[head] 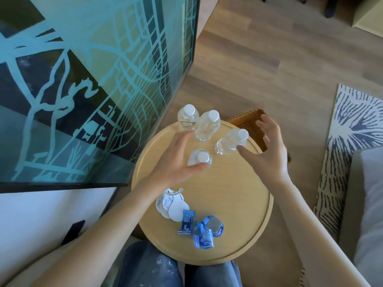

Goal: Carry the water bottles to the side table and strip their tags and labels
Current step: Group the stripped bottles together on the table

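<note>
Several clear water bottles with white caps stand bare on the round wooden side table: two at the back, one at the right and a nearer one. My left hand hovers open beside the nearer bottle, fingers spread, thumb close to its cap. My right hand is open above the table's right edge, its thumb near the right bottle. Round white tags lie piled near the front, and crumpled blue labels lie beside them.
A tall glass panel with a teal pattern stands close at the left. A wicker basket sits behind the table on the wood floor. A patterned rug and a grey cushion lie to the right. My knees are under the table's front.
</note>
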{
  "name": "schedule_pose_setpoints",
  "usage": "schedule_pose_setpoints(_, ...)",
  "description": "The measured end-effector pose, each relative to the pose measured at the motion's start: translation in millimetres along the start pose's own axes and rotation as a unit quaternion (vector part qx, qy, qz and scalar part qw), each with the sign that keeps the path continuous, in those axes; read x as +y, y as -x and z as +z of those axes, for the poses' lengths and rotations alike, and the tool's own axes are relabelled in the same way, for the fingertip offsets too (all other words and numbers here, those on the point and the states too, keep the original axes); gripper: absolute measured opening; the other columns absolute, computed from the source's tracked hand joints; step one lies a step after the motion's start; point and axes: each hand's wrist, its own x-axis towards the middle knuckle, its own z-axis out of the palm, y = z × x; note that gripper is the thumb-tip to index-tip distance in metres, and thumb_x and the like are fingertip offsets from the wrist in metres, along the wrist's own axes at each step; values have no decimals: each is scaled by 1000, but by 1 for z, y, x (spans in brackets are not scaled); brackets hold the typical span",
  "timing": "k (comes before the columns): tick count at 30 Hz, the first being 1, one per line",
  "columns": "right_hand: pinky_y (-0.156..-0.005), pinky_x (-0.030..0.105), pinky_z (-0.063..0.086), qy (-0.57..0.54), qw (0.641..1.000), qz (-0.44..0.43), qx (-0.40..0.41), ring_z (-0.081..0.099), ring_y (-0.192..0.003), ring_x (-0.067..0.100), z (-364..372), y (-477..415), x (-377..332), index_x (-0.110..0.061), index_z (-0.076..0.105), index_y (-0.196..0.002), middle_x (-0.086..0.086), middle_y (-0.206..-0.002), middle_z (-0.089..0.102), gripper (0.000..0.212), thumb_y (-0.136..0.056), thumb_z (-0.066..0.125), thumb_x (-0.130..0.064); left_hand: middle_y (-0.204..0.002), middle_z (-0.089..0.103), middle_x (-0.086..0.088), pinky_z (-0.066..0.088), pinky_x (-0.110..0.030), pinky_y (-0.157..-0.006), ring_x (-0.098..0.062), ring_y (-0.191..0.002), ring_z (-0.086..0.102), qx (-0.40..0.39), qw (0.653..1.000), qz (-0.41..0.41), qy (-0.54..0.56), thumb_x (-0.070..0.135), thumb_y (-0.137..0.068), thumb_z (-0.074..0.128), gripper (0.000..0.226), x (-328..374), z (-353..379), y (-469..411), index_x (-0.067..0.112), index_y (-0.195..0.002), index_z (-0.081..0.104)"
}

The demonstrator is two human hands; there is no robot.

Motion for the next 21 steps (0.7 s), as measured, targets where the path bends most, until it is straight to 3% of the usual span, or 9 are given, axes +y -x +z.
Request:
schedule_pose_setpoints(5,-113,35,38,9,995,76,-61,44,-137,9,17,-7,38,-35,30,-153,-9,-154,43,107,-68,94,-31,-140,31,14,28,2,-89,3,-125,35,29,997,-65,13,31,-67,90,101,-21,48,4,25,-148,31)
schedule_pose_setpoints(10,-108,38,43,-4,993,62,-96,49,-127,12,35,-22,58,-29,47,-142,-9,-137,56,85,-71,92,-23,-134,40,10,28,3,-87,-1,-117,43,88,993,-84,6,21,-66,91,89,-38,79,1,22,-140,41)
schedule_pose_setpoints(12,-102,37,48,-21,995,53,-86,53,-121,15,39,-25,63,-27,50,-138,-7,-129,60,77,-72,90,-16,-131,50,7,34,-5,-87,-7,-117,50,119,990,-72,-1,19,-66,90,80,-42,84,-1,20,-133,46)
schedule_pose_setpoints(14,-94,29,51,-34,996,50,-72,56,-116,14,42,-28,67,-26,54,-135,-8,-123,62,72,-73,89,-12,-123,59,6,40,-15,-84,-12,-112,57,141,988,-62,-22,18,-66,90,71,-43,85,-5,19,-125,51)
schedule_pose_setpoints(18,-76,3,45,-58,996,46,-56,58,-108,8,39,-29,75,-22,61,-129,-8,-117,65,66,-70,90,-11,-109,65,11,39,-3,-76,-7,-97,61,137,988,-67,-27,19,-64,90,64,-38,85,-11,21,-117,55)
schedule_pose_setpoints(21,-74,-2,40,-57,997,49,-26,59,-96,-6,21,-24,81,-24,64,-126,-11,-111,68,63,-69,91,-18,-102,65,17,39,-1,-75,3,-92,60,134,989,-63,-27,19,-63,90,64,-28,89,-16,24,-116,56)
